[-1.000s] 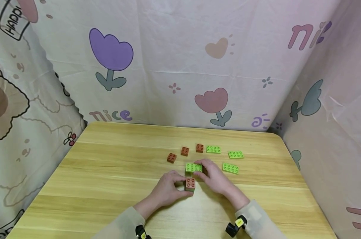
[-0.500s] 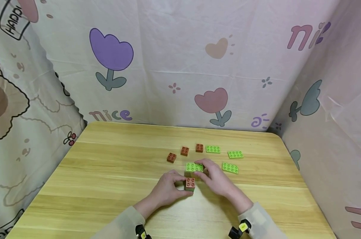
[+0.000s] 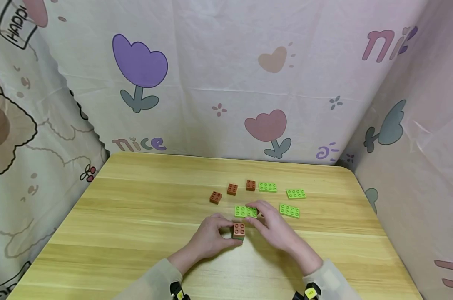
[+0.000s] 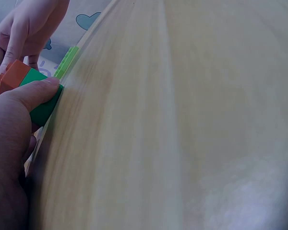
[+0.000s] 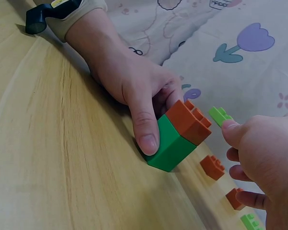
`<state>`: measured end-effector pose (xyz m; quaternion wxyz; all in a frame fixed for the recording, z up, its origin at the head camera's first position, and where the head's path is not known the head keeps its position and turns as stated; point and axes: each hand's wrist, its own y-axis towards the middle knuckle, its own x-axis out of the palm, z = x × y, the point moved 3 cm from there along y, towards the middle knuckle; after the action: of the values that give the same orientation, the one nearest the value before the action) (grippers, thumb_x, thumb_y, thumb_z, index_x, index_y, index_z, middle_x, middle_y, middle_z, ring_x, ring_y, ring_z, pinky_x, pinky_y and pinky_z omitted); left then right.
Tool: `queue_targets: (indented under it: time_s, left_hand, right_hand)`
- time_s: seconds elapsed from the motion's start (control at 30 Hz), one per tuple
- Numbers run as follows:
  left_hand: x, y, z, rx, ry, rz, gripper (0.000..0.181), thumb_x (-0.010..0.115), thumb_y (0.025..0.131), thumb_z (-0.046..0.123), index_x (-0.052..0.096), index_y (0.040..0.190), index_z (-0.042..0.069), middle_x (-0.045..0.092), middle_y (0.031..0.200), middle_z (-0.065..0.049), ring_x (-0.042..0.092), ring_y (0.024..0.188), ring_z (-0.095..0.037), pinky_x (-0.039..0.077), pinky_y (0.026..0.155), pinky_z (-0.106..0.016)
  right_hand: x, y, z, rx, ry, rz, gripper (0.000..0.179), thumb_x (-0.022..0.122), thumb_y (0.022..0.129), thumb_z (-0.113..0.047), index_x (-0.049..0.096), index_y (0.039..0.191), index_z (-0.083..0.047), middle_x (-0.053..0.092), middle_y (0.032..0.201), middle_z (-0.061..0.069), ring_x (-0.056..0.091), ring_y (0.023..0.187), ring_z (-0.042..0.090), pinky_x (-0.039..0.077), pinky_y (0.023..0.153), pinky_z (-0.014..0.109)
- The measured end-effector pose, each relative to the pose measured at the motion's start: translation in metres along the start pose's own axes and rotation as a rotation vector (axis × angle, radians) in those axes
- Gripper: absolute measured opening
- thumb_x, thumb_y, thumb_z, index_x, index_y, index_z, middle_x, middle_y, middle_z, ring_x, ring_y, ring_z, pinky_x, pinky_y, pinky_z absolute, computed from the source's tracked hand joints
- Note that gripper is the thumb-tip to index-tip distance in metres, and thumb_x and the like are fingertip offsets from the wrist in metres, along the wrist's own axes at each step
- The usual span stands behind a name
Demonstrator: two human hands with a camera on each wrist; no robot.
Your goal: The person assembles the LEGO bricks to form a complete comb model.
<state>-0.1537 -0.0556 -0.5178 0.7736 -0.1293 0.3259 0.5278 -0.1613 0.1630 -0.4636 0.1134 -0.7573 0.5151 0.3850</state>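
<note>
My left hand (image 3: pixel 209 238) grips a small stack of toy building bricks between thumb and fingers, near the middle of the table. An orange-brown square brick (image 5: pixel 189 122) sits on top of a dark green block (image 5: pixel 170 149) there. Just beyond the stack, my right hand (image 3: pixel 270 223) pinches a light green building brick (image 3: pixel 245 211) with two rows of studs at its right end. In the right wrist view this brick's tip (image 5: pixel 220 115) shows beyond the thumb, apart from the stack. A dark brownish patch shows between the right fingers; what it is I cannot tell.
Three loose orange-brown bricks (image 3: pixel 232 189) lie in a loose row behind the hands. Three light green bricks (image 3: pixel 289 211) lie to the right of them. The wooden table (image 3: pixel 136 208) meets patterned cloth (image 3: pixel 211 75) at the back and sides.
My right hand has drifted slightly right and toward me with the light green brick, and less of the brick's front side shows. My left hand and its stack have stayed in place.
</note>
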Motion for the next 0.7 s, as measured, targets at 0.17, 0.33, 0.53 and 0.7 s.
queue_targets:
  time_s: [0.17, 0.33, 0.53, 0.7]
  left_hand:
    - [0.000, 0.001, 0.000, 0.001, -0.001, -0.006, 0.051, 0.096, 0.073, 0.049, 0.083, 0.117, 0.026, 0.063, 0.089, 0.016, 0.055, 0.080, -0.006, 0.048, 0.071, -0.027]
    - [0.000, 0.001, 0.000, 0.007, -0.007, -0.002, 0.050, 0.097, 0.073, 0.048, 0.082, 0.117, 0.029, 0.064, 0.089, 0.017, 0.055, 0.081, -0.006, 0.049, 0.071, -0.027]
    - [0.000, 0.000, 0.001, 0.010, -0.018, -0.003, 0.048, 0.097, 0.073, 0.047, 0.083, 0.116, 0.031, 0.064, 0.089, 0.017, 0.056, 0.082, -0.006, 0.049, 0.072, -0.028]
    - [-0.001, 0.000, 0.001, 0.016, -0.026, -0.001, 0.046, 0.097, 0.074, 0.045, 0.083, 0.115, 0.032, 0.064, 0.090, 0.018, 0.057, 0.083, -0.007, 0.050, 0.072, -0.028]
  right_hand:
    - [-0.002, -0.004, -0.002, 0.007, 0.003, 0.008, 0.042, 0.070, 0.104, -0.029, 0.064, 0.140, -0.009, 0.064, 0.136, -0.005, 0.060, 0.127, 0.015, 0.053, 0.105, 0.043]
    - [-0.003, -0.007, -0.004, 0.002, 0.002, 0.019, 0.042, 0.070, 0.104, -0.032, 0.064, 0.140, -0.011, 0.064, 0.137, -0.005, 0.060, 0.127, 0.015, 0.053, 0.104, 0.045]
    - [-0.005, -0.011, -0.005, -0.006, -0.006, 0.018, 0.041, 0.071, 0.104, -0.029, 0.064, 0.141, -0.014, 0.063, 0.138, -0.007, 0.058, 0.129, 0.014, 0.051, 0.107, 0.045]
    - [-0.005, -0.012, -0.007, -0.037, -0.016, 0.033, 0.039, 0.073, 0.102, -0.024, 0.064, 0.140, -0.014, 0.065, 0.137, -0.005, 0.059, 0.128, 0.015, 0.053, 0.105, 0.046]
